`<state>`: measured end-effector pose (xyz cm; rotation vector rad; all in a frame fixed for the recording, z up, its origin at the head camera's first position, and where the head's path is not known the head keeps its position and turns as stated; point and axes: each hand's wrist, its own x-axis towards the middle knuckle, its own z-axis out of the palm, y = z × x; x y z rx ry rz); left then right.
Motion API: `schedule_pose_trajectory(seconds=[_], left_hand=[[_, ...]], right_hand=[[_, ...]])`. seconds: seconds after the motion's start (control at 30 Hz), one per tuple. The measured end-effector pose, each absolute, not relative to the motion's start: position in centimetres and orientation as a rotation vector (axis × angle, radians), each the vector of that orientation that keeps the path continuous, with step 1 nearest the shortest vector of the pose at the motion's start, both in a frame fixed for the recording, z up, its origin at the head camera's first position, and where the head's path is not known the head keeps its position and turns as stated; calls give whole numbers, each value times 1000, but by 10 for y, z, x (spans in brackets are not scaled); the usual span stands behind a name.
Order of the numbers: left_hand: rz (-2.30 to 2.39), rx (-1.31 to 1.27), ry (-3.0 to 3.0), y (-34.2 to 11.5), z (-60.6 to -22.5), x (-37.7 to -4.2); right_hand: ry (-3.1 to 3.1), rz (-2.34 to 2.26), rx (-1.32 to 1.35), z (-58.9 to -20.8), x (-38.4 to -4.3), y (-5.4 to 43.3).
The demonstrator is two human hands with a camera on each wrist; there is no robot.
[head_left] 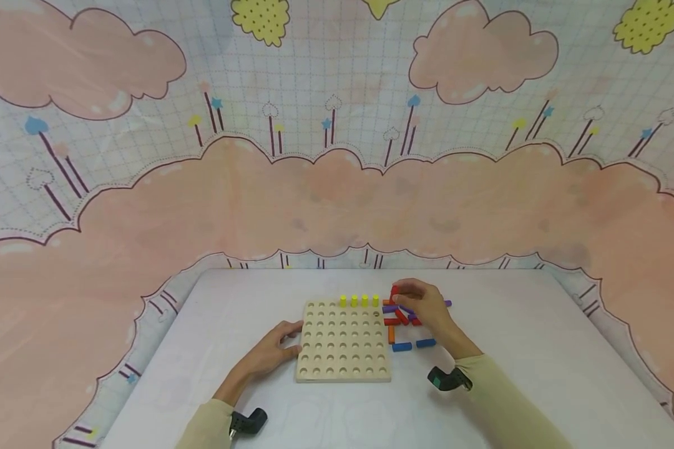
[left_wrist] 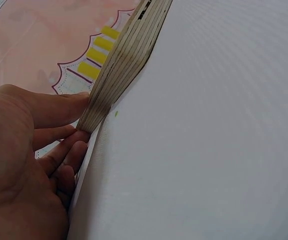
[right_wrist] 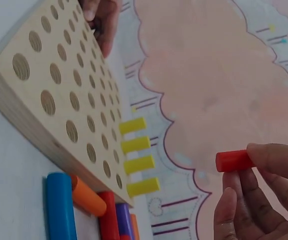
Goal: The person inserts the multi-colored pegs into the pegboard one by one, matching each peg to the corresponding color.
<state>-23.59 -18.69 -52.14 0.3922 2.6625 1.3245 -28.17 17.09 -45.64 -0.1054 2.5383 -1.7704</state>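
Observation:
A wooden pegboard (head_left: 337,349) with rows of round holes lies on the white table. Several yellow pegs (head_left: 354,301) stand in its far row, toward the right corner. My right hand (head_left: 424,305) pinches a red peg (right_wrist: 234,160) between thumb and fingers, raised near the board's far right corner. At the board's left edge, my left hand (head_left: 271,349) touches the side with thumb and fingers. In the left wrist view, the left thumb (left_wrist: 63,107) lies against the layered wooden edge (left_wrist: 128,57).
Loose pegs lie right of the board: blue pegs (head_left: 425,343) nearest me, an orange peg (head_left: 391,335), and red and purple pegs (head_left: 390,309) partly under my right hand. A printed cloth (head_left: 337,206) with clouds hangs behind the table (head_left: 230,293).

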Motion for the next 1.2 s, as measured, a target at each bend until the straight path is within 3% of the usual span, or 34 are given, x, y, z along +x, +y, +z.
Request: schedule_pose_trajectory(seconds=[1.2], left_hand=[[1322, 412, 2627, -191, -517, -245]], right_hand=[[2317, -2007, -161, -479, -293, 87]])
